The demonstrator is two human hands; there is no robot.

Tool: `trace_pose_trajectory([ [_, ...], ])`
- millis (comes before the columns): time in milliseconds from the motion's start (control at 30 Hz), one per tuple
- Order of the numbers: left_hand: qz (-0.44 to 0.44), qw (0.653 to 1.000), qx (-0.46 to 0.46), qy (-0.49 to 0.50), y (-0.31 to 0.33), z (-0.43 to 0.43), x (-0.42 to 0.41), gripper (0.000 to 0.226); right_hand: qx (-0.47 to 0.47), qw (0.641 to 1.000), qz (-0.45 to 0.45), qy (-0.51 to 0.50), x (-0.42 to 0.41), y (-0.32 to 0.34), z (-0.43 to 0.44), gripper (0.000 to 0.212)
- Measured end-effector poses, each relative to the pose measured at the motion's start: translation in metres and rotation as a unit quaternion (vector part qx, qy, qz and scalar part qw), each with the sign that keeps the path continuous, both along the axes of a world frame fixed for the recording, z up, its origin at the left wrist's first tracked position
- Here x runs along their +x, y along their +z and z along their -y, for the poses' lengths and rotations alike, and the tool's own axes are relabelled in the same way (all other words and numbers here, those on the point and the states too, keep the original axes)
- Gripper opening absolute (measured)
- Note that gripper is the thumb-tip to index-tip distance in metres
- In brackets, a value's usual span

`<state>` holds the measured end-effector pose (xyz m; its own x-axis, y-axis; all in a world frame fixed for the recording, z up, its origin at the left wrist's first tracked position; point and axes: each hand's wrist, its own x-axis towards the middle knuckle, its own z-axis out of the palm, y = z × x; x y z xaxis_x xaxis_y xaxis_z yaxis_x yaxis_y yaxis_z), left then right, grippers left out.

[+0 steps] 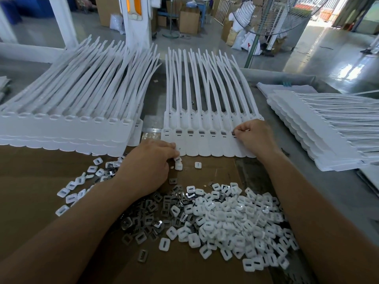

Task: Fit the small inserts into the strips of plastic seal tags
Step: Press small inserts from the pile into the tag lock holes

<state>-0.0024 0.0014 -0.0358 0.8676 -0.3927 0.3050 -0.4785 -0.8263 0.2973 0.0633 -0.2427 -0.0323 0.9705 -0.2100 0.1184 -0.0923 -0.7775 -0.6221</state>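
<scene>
Inserts (215,218) lay heaped on cardboard (30,181) below the tag strip (205,144). Right hand (254,136) pinched a dark insert (233,133) at a slot near the strip's right end; left hand (147,162), fingers curled, gripped white caps (178,162) by its near edge.

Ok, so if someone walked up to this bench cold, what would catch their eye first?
Probably the heap of small white and metal inserts on the cardboard nearest the camera. Just beyond it, the right hand pinches a dark insert at the strip of white tags in the middle. A left stack and a right stack of more tags flank it.
</scene>
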Motion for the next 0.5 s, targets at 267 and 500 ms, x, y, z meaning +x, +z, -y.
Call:
trace_pose_trajectory([
  [267, 0.005, 1.000, -0.004, 0.005, 0.0018, 0.0019, 0.0006, 0.045, -0.031, 0.999, -0.031, 0.019, 0.0064, 0.0039, 0.0042, 0.023],
  [500, 0.008, 1.000, -0.001, 0.007, 0.0013, 0.0008, 0.0003, 0.045, 0.012, 0.999, 0.031, -0.015, 0.0026, -0.0004, 0.0028, 0.013],
])
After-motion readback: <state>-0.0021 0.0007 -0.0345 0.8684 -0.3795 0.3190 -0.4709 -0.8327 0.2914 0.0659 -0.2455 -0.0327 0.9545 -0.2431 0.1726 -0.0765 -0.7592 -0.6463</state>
